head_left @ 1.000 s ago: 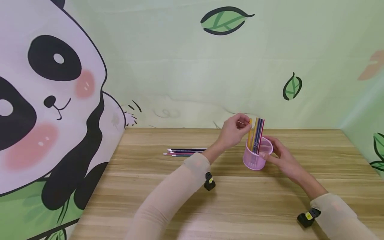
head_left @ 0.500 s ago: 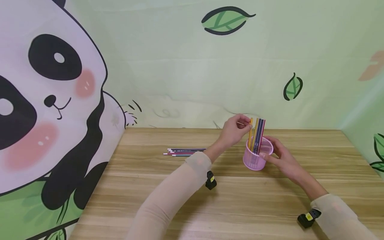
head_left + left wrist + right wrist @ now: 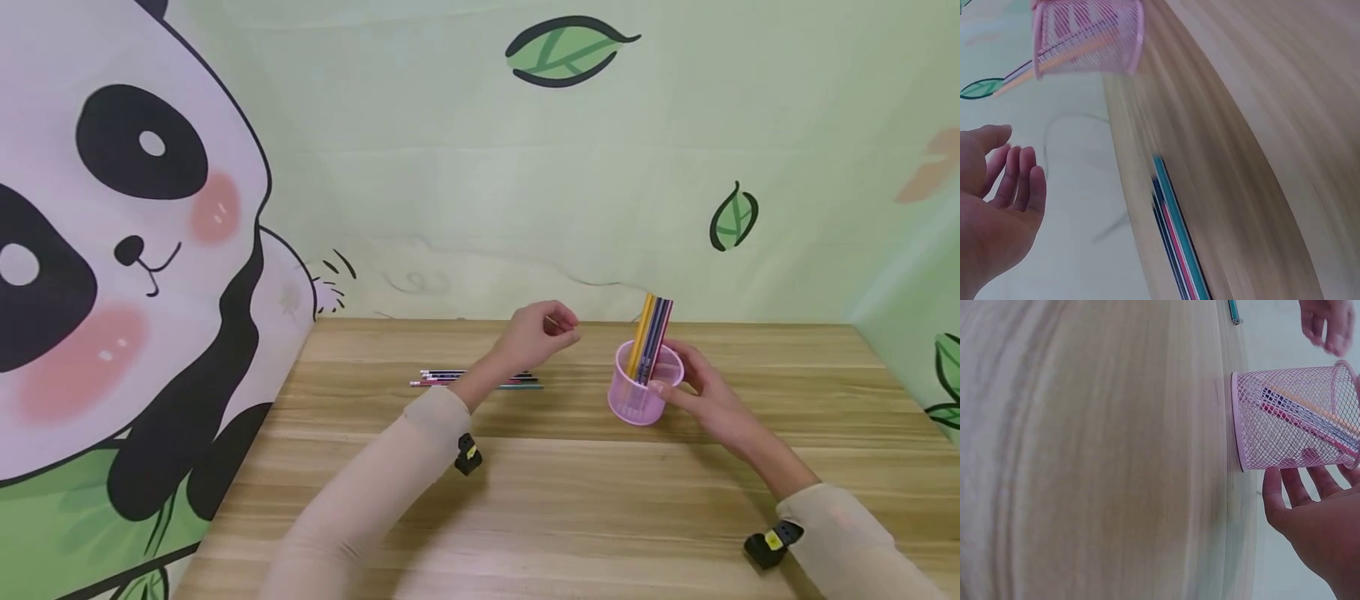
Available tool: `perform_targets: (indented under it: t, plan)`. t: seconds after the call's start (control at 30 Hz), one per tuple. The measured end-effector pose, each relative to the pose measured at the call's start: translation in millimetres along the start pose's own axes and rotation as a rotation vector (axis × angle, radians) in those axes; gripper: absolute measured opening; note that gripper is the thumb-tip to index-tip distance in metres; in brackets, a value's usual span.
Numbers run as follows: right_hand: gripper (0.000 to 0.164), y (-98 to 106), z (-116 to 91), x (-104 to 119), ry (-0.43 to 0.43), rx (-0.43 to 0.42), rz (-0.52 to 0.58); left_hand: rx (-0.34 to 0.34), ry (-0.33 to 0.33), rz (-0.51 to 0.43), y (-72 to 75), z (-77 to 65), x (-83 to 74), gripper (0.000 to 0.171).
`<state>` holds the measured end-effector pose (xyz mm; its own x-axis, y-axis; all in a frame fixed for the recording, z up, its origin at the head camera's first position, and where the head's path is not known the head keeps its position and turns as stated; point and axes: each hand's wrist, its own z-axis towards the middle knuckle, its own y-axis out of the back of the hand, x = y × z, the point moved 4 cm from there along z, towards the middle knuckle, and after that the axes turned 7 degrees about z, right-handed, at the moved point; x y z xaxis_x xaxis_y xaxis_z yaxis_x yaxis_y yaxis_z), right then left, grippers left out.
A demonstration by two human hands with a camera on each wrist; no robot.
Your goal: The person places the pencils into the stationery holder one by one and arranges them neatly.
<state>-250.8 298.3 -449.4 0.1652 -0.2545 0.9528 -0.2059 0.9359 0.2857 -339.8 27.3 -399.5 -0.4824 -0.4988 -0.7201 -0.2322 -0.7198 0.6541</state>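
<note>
A pink mesh pen cup (image 3: 636, 403) stands on the wooden table, and several pencils (image 3: 651, 337), yellow, dark and red, lean inside it. My right hand (image 3: 708, 400) holds the cup from its right side, thumb at the near rim and fingers behind the mesh. In the right wrist view those fingers (image 3: 1297, 487) lie along the mesh. My left hand (image 3: 542, 337) hovers left of the cup with nothing in it, fingers loosely bent. Below it on the table lies a bunch of several pencils (image 3: 517, 387), partly hidden by my left wrist; teal, pink and dark ones (image 3: 1175, 231) show in the left wrist view.
The wooden table (image 3: 585, 508) ends at the back against a pale green wall cloth (image 3: 420, 183) printed with a panda and leaves. A small black camera (image 3: 468, 454) is on my left sleeve, another (image 3: 772, 543) on my right.
My left hand has let go of a yellow pencil, now leaning with the others in the cup, and has moved left away from it. My right hand stays on the cup.
</note>
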Motion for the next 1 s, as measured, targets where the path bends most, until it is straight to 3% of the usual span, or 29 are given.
perform_targets:
  t: [0.23,0.47,0.7,1.0]
  plan:
    - [0.074,1,-3,4,0.004,-0.005,0.01,0.144,-0.002,0.123,11.9,-22.0,23.7,0.015]
    - [0.072,2,-5,1,0.016,-0.016,-0.003,0.247,0.02,0.234,10.9,-38.9,38.5,0.018]
    - [0.075,1,-4,2,0.002,-0.012,0.01,0.293,0.039,0.342,3.2,-47.4,51.3,0.016]
    - [0.076,-1,-1,2,-0.007,-0.001,0.019,0.307,0.015,0.378,-2.2,-52.9,56.6,0.014]
